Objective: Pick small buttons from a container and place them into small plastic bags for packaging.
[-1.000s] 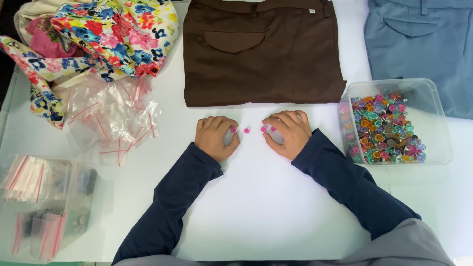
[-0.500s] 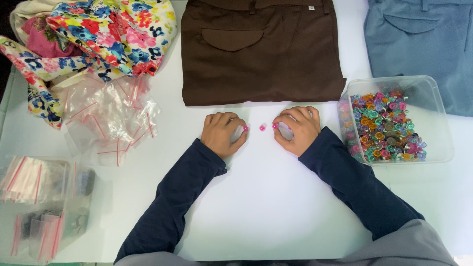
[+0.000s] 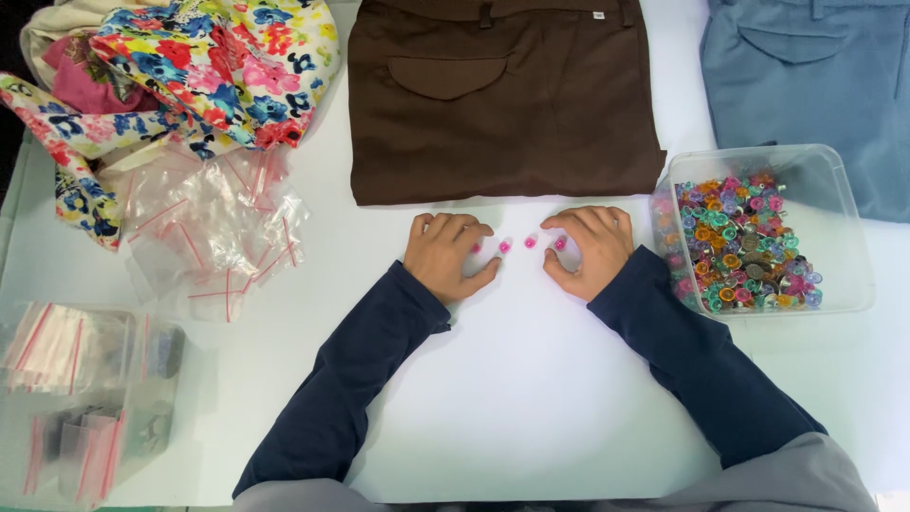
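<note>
At the middle of the frame the left hand and the right hand rest on the white surface, fingers curled loosely around a short row of small pink beads lying between them; neither grip pinches anything that can be seen, the fingertips only touch or hover at the end beads. The beads are tiny and lie loose, so a careless nudge could likely roll one under a palm or toward the folded brown trousers just above. At the right, the clear tub of coloured beads sits near the right sleeve; a sweeping elbow might tip it. The heap of small clear bags at the left lies well apart.
</note>
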